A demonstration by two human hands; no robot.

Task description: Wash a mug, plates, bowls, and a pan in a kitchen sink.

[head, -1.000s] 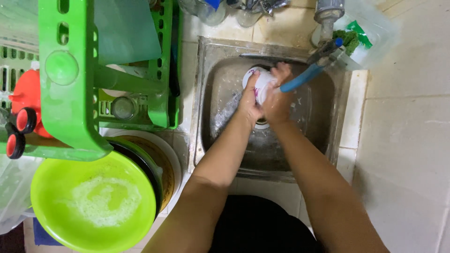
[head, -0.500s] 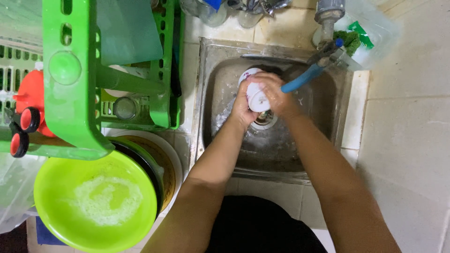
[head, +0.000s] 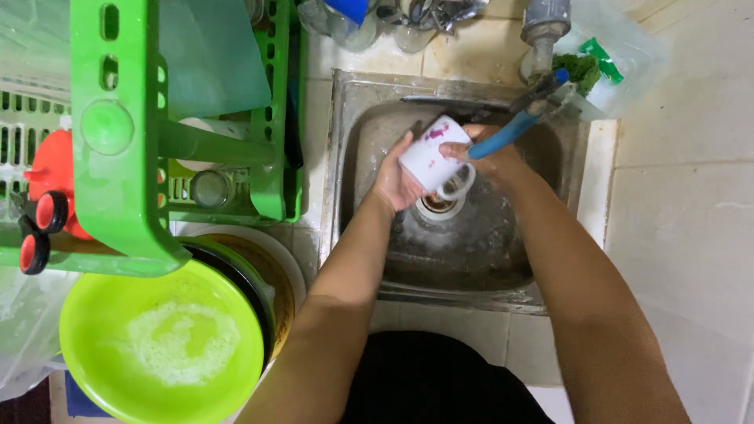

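Since the earlier frame, the mug (head: 430, 161) has turned, so its handle now points to 5 o'clock over the drain (head: 437, 206). At 7 o'clock sits a green bowl (head: 161, 339) with foam. Left hand (head: 393, 179) cups the mug, fingers clamped around it; right hand (head: 481, 153) grips its rim, under the blue hose (head: 503, 135).

White mug (head: 430, 157) with purple floral print; blue hose (head: 503, 135); bright green rack (head: 129, 133); lime-green bowl (head: 94, 314) holding white foam; red toy (head: 49, 169).
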